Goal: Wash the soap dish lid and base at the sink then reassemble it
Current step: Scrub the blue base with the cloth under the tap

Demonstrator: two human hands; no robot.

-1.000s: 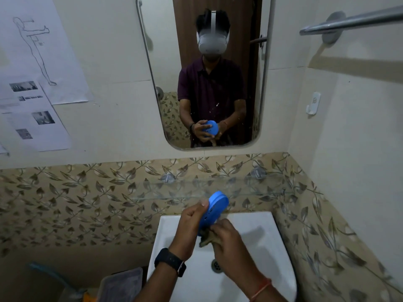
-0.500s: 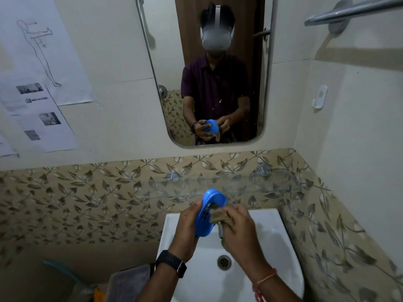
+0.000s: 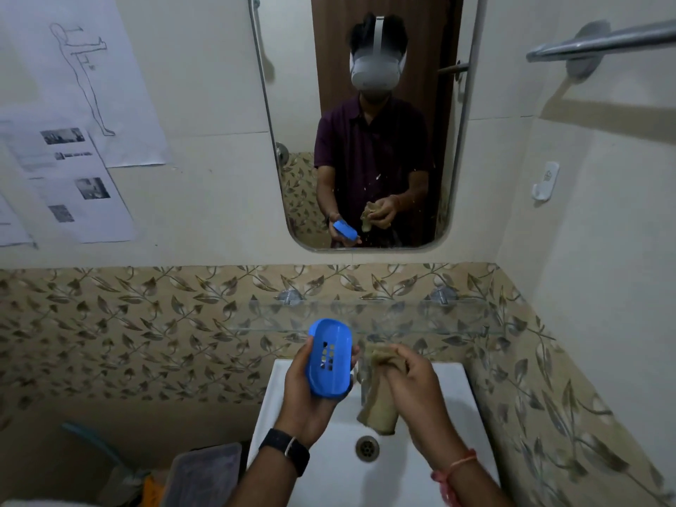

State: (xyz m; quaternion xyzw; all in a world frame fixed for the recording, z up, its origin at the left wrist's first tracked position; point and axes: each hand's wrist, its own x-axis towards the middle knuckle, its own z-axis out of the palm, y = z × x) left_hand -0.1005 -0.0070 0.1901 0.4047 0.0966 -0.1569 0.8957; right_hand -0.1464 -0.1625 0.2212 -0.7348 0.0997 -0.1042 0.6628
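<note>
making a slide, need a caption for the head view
Left hand holds the blue slotted soap dish base; right hand grips a cloth over the sink.

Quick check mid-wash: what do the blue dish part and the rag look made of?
The blue slotted soap dish part, held in the left hand, looks like moulded plastic: smooth, uniform colour, slight sheen, cleanly cut drain slots. The tan rag, gripped in the right hand, looks like soft woven cloth, matte, crumpled and drooping; possibly wet, hard to tell.

Both forearms reaching forward side by side, left hand [image 3: 305,400] palm up, fingers [image 3: 354,354] curled around what it holds, dark band on its wrist, right hand [image 3: 411,378] apparently clenched shut, knuckles up, thread at wrist
</note>
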